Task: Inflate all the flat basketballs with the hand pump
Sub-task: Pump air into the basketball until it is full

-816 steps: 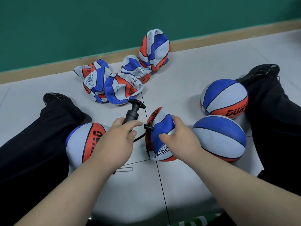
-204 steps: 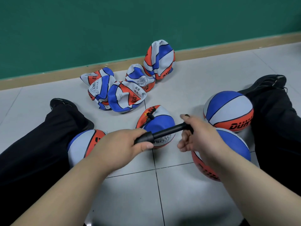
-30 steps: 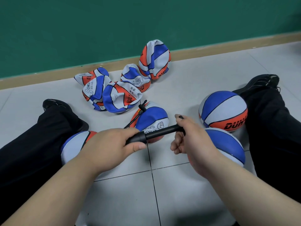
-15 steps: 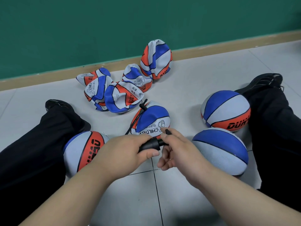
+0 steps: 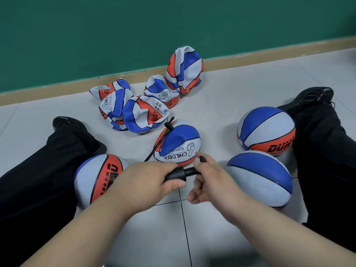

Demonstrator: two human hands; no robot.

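pump [image 5: 180,173] clasped by left grip [image 5: 146,182] and right grip [image 5: 213,180], round balls [image 5: 265,130] flanking (flat balls [image 5: 144,114] beyond).

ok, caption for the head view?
Left hand and right hand grip a black hand pump hosed to a part-inflated blue-white-orange basketball.

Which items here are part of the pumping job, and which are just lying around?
In the job: hand pump; its hose; centre ball on the hose; pile of flat basketballs.
Lying about: full ball by left leg; near-right full ball; far-right full ball; black shoes.
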